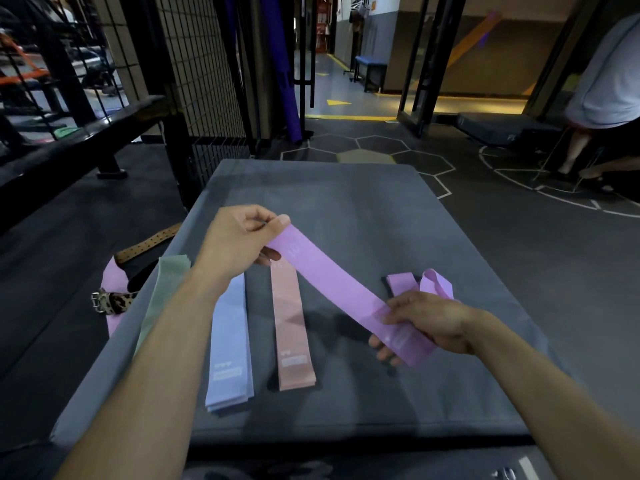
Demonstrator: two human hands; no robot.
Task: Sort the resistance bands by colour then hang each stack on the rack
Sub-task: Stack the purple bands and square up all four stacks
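Note:
A purple resistance band (332,282) is stretched flat in the air between my hands above the grey mat (363,202). My left hand (239,244) pinches its far end and my right hand (426,323) grips its near end. On the mat lie a green stack (162,292) at the left edge, a blue stack (230,341), and a pink stack (291,327). More purple bands (415,282) lie crumpled behind my right hand. My left forearm covers part of the green and blue stacks.
A black wire-grid rack (197,64) stands beyond the mat's far left corner. Belts and a purple band (114,292) lie on the floor to the left. A person sits on a stool (595,109) at the far right. A black bench (86,140) is at left.

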